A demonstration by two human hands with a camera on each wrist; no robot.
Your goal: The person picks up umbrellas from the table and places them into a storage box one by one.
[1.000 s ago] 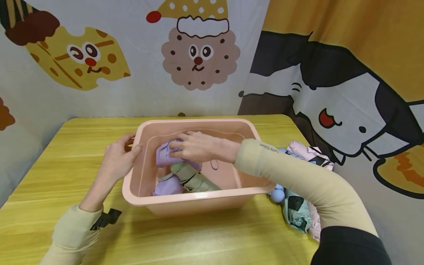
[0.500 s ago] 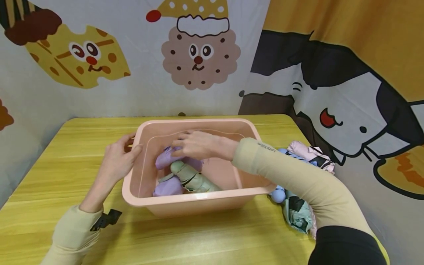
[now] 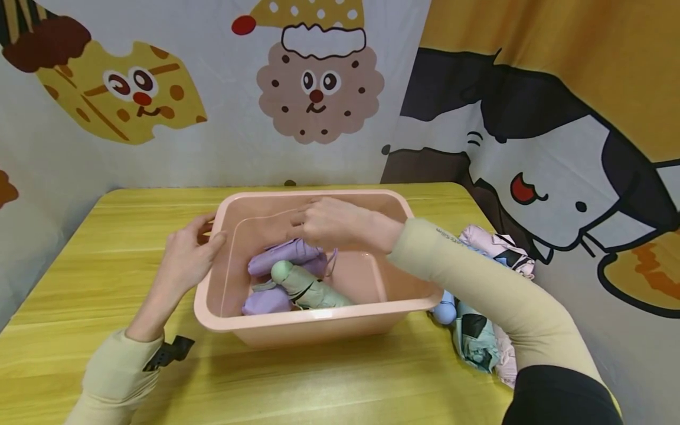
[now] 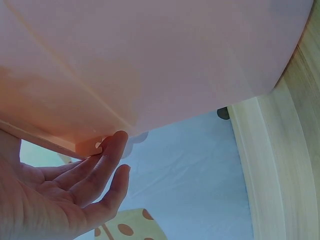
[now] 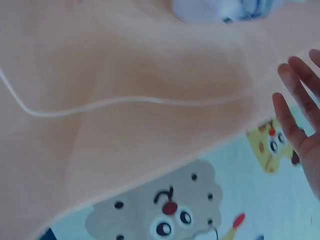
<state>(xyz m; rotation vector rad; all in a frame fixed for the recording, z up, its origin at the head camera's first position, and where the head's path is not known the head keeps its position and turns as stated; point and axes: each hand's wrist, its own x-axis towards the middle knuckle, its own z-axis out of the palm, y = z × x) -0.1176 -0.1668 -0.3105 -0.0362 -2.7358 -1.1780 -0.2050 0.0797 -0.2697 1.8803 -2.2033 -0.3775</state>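
Note:
A pink plastic tub (image 3: pixel 313 316) stands on the table. At its left rim my left hand (image 3: pixel 188 254) grips, thumb at the top edge and fingers beneath; the left wrist view shows those fingers (image 4: pixel 107 162) against the rim's underside. My right hand (image 3: pixel 334 223) hovers inside the tub near the back wall, holding nothing, its fingers (image 5: pixel 295 82) apart in the right wrist view. Just below it lies a purple folded umbrella (image 3: pixel 284 255) with a wrist loop. A green folded umbrella (image 3: pixel 313 289) with a rounded end slants in front, beside another purple bundle (image 3: pixel 268 301).
Right of the tub, partly behind my right arm, lie more folded umbrellas: a pink one (image 3: pixel 496 245), a blue one (image 3: pixel 445 311) and a green one (image 3: pixel 475 339). A cartoon-printed cloth (image 3: pixel 212 159) hangs behind the wooden table (image 3: pixel 69 283).
My right hand has let go of the purple umbrella and drawn up and back to the right. That umbrella now lies in the tub. My left hand stays at the rim.

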